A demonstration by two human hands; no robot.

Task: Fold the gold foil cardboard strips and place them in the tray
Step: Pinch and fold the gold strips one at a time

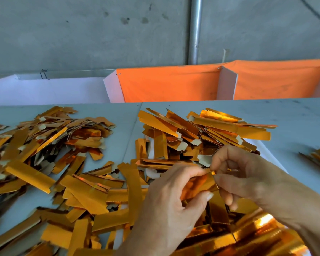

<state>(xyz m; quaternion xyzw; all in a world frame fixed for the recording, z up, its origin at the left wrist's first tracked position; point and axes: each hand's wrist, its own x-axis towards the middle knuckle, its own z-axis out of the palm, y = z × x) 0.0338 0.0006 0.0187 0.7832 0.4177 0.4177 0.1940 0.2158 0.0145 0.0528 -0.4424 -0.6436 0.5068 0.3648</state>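
Gold foil strip pinched between left hand and right hand; strip piles around.

Beyond the fingers stands a stained grey concrete wall, with a metal pipe running upright down it. Below that, orange cloth hangs between white panels. A pale grey table spreads beneath, evenly lit.
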